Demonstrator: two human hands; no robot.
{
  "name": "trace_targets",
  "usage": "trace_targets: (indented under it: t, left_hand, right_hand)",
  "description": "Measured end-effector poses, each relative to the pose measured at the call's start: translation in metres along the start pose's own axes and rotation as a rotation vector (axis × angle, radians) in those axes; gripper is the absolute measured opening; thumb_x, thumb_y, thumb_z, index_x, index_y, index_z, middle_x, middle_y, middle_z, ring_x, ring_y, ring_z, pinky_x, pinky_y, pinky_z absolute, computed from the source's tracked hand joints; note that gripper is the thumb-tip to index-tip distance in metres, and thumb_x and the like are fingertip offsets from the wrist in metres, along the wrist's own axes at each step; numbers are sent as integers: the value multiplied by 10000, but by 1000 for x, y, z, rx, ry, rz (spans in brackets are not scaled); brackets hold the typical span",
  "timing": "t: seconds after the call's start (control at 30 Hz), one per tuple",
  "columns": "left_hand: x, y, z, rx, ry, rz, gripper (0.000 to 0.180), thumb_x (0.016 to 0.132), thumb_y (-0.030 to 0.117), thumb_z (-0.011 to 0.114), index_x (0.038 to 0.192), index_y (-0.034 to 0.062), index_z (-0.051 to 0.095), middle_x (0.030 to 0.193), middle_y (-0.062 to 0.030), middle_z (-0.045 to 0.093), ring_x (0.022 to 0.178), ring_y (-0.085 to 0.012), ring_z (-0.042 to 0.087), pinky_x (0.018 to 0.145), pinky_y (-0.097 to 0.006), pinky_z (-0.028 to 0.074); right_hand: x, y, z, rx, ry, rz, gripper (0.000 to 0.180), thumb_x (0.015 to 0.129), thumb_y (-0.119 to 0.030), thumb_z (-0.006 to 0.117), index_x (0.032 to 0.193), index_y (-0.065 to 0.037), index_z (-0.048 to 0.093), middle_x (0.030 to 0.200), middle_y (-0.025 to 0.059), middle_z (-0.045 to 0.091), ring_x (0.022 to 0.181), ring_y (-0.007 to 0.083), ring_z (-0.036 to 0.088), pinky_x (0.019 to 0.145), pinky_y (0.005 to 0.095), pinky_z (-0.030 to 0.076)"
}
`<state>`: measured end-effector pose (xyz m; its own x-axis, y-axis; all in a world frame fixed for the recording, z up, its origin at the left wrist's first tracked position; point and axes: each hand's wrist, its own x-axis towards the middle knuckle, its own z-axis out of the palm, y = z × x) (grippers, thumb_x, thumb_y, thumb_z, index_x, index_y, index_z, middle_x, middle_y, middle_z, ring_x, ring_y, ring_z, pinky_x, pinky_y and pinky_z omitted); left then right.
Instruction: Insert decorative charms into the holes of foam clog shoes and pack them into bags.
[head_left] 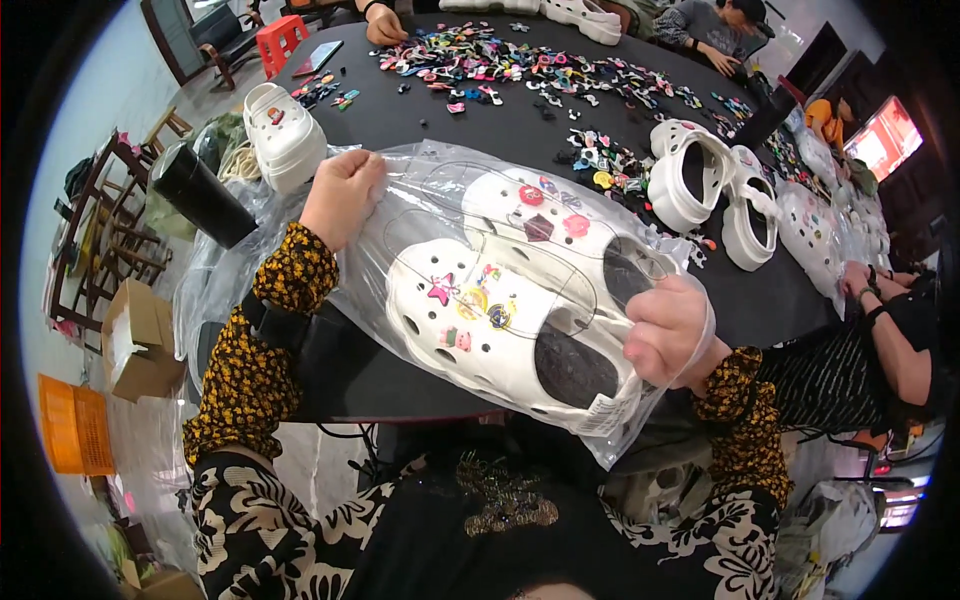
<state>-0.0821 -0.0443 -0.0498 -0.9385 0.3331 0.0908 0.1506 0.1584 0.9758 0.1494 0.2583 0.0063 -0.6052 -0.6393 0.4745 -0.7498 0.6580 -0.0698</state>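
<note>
A pair of white clogs point(415, 280) dotted with colourful shoe charms lies inside a clear plastic bag point(405, 180), held above the near edge of the table. At the toe side, my left hand point(343, 197) is closed, pinching the bag's far left corner. My right hand point(668, 335) is curled into a fist at the heel end, gripping the bag beside the heel straps. The film wraps close around that hand, and its fingertips are hidden. A small white label point(603, 415) shows near the lower heel.
Piles of small charms point(540, 70) cover the far part of the black table point(390, 120). A white clog point(283, 135) and a black cylinder point(203, 195) stand left. Another pair of white clogs point(690, 175) sits right. A co-worker's hands point(868, 285) hold bagged clogs nearby.
</note>
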Motion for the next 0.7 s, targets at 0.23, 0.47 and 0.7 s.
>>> trace_targets:
  t: [0.23,0.47,0.7]
  left_hand:
    - [12,5,0,203,59,148,265,926,180,541,902,-71,624,698,12,567,639,-45,464,568,-227,404]
    - [24,-10,-39,225,276,97,244,917,184,554,927,-47,632,750,-6,589,692,-63,496,619,-238,419]
    - [33,-31,-55,-42,239,5,263,932,203,549,1034,-26,626,868,3,605,782,-76,512,717,-218,408]
  right_hand:
    - [-20,-8,-8,-59,-13,56,155,663,-149,661,581,-101,539,640,36,519,517,221,480,487,356,368]
    - [-47,-20,-37,-94,4,96,175,711,-137,597,563,-90,516,553,25,437,443,202,406,441,352,297]
    - [-53,-41,-52,-174,79,86,239,756,-135,541,538,-73,467,542,38,405,421,199,357,437,341,245]
